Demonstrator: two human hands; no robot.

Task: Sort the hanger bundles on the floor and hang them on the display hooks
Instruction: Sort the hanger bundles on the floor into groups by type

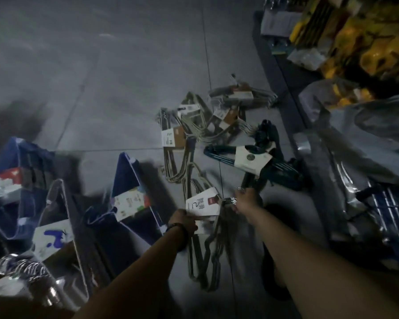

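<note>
Several hanger bundles lie on the grey floor. My left hand [183, 221] grips a beige hanger bundle [205, 254] at its white paper label [202, 204]. My right hand [245, 200] holds the metal hooks [228, 201] of that bundle, close to the dark bundle beside it. A teal hanger bundle [251, 157] with a white label lies just beyond my right hand. More beige bundles [182, 134] and a grey bundle [240, 95] are spread farther out. No display hooks are in view.
Blue and dark hanger bundles [129, 196] with labels lie at the left, some with shiny hooks [23, 268]. On the right stands a shelf base [286, 88] with yellow packaged goods [366, 42] and plastic-wrapped items [366, 180]. Bare floor tiles [101, 65] stretch ahead.
</note>
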